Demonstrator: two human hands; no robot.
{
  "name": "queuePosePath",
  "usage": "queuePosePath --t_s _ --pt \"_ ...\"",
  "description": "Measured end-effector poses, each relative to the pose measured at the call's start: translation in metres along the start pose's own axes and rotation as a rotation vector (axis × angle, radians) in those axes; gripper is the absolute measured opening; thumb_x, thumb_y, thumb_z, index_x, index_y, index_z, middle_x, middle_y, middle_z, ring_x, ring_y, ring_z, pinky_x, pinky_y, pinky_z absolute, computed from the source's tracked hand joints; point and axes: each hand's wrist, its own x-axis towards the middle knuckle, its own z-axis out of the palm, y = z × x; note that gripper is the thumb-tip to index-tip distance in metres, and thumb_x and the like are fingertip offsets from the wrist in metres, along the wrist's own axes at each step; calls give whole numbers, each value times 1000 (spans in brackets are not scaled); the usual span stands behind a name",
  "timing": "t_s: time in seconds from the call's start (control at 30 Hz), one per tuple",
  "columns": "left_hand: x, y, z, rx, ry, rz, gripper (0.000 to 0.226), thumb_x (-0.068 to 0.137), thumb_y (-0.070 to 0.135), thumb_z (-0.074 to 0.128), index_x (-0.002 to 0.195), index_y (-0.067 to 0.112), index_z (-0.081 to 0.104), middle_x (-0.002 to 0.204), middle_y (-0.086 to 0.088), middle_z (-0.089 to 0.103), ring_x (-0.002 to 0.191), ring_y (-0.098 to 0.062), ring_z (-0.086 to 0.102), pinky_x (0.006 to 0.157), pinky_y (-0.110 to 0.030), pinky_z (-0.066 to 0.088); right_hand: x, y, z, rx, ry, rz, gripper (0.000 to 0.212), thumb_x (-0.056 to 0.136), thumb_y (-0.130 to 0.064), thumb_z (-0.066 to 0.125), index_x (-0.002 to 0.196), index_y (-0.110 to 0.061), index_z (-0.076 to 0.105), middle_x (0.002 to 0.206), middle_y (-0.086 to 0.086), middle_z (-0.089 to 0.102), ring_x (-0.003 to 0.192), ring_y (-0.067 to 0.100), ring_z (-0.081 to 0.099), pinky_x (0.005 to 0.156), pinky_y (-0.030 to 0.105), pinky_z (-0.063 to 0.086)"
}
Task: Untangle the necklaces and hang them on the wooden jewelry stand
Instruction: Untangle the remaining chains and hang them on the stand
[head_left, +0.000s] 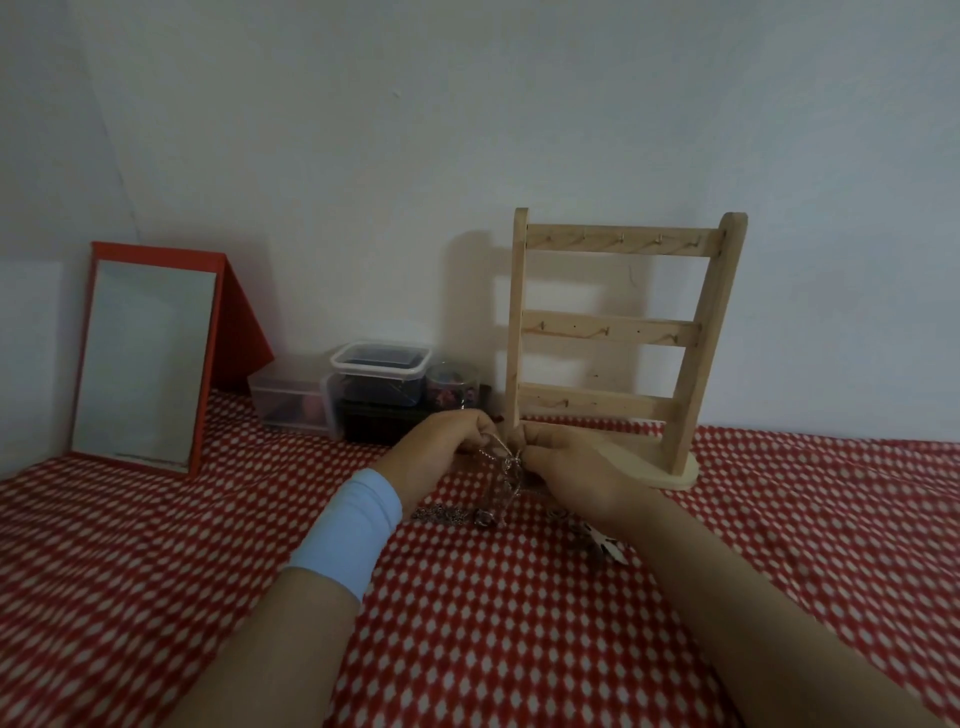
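On the red-and-white patterned cloth (519, 623), just in front of the wooden stand (613, 332), both hands work a knot of necklaces (508, 470) held slightly above the surface. Fingers of the left hand (441, 449) are curled, tips pinching a strand of chain at the top of the knot. Thumb and forefinger of the right hand (576, 475) press together on the knot from the other side; its other fingers fold out of sight, so cannot tell how they lie. Loose chain trails from the knot down onto the cloth between the wrists, and a pale pendant (607, 545) lies beside the right wrist. Every hook row on the stand looks bare. Judged stage: untangling, nothing hung yet. Risks from here: pulling the two pinched points apart would likely tighten the knot rather than open it, and thin chain could kink or snap under a sharp tug. Lifting the knot could drag the trailing ends into a fresh snarl. The right hand is very near the stand's base, so a jerk outward could knock it. A red-framed mirror (145, 358) and plastic boxes (382, 376) sit well left, by the wall.
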Motion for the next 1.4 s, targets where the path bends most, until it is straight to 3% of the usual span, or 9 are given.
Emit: queuePosePath --t_s 0.23,0.33,0.43,0.5,0.6,0.73,0.9,1.23,1.4 --pt "-15 -4 5 -549 -17 -55 38 89 -2 47 55 12 60 72 -10 65 63 -20 64 68 -35 53 -1 1 -5 228 -38 47 46 100 4 38 71 -23 61 59 -4 49 46 9 38 44 22 27" --pt "-17 -3 6 -762 85 0 21 96 14 56 77 10 65 65 -4 57 60 -17 59 77 -37 53 -2 1 -4 235 -87 33 48 98 7 37 68 -23 58 63 2 45 48 11 34 43 22 23" --pt "-13 -6 -11 -1137 285 -61 39 98 30 53 62 16 49 50 1 39 53 -17 46 82 -41 52 -3 4 -6 229 -48 57 41 100 4 39 73 -20 57 64 3 45 49 11 33 43 22 22" --pt "-15 -11 -25 -1044 358 -171 45 99 32 52 58 17 42 51 0 41 53 -18 44 76 -41 52 -3 6 -9 243 -41 63 31 100 2 43 79 -17 53 67 5 45 50 12 32 44 23 21" --pt "-19 -11 -34 -358 347 -304 23 94 28 63 91 6 65 87 -12 66 76 -22 61 78 -40 54 -5 4 -9 193 -30 18 23 100 1 50 84 -15 56 65 -1 51 47 9 33 42 21 25" --pt "-20 7 -29 384 263 -75 40 84 29 74 120 18 62 118 1 63 107 -14 59 94 -23 42 -6 -3 -3 130 81 -48 16 96 -8 65 82 -10 60 57 -7 55 41 4 42 40 16 34" --pt "-26 22 3 375 -54 98 23 81 47 73 89 26 73 88 12 72 88 -3 66 84 -23 50 -1 -6 -4 117 236 -90 35 96 -19 68 66 -7 55 54 2 49 45 9 40 45 13 40" --pt "-16 7 12 -47 -31 93 15 96 17 60 89 14 73 81 -3 73 70 -16 66 72 -27 54 -4 -9 -12 74 48 -35 29 103 -24 57 101 3 68 60 -10 58 46 2 46 44 14 35" --pt "-13 1 11 -229 -27 28 32 99 19 55 75 18 75 77 -3 72 67 -13 65 71 -27 51 -2 -7 -20 -66 127 -202 14 91 -12 72 103 -15 66 98 3 72 88 20 70 80 34 59"
